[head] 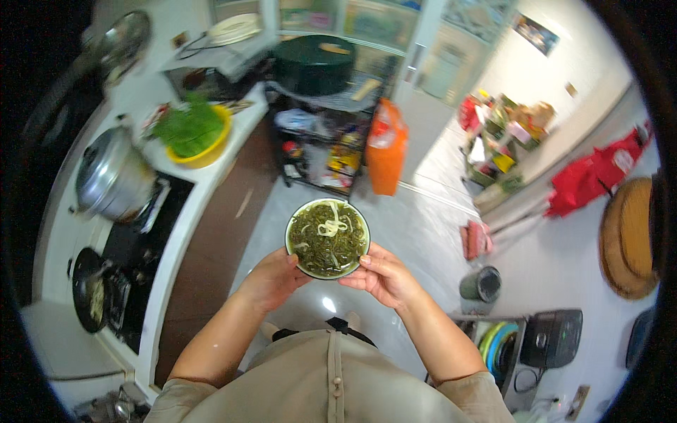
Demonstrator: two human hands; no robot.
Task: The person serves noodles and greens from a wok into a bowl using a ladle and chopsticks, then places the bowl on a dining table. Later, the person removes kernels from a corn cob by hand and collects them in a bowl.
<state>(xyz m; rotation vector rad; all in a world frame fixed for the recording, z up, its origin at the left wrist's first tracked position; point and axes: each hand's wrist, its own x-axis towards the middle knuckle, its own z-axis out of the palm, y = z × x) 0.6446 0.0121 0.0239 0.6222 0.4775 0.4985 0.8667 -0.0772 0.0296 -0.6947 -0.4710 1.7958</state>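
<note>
Both my hands carry a round bowl (290,259) in front of my body, above the tiled floor. It is filled nearly to the rim with a dark green leafy soup (322,251), and pale strips (332,226) lie on top. My left hand (276,277) grips the left side, its thumb at the rim. On the right side, my right hand (382,275) has its thumb on the rim and its fingers under the bowl. The bowl looks about level. Its underside is hidden.
At left, a counter (211,198) bears a steel pot (113,177), a wok (90,291) and a yellow basin (209,150) of green leaves. Ahead stands a black shelf rack (317,143) with an orange bag (387,150) beside it. A bin (480,284) and rice cooker (551,338) are right.
</note>
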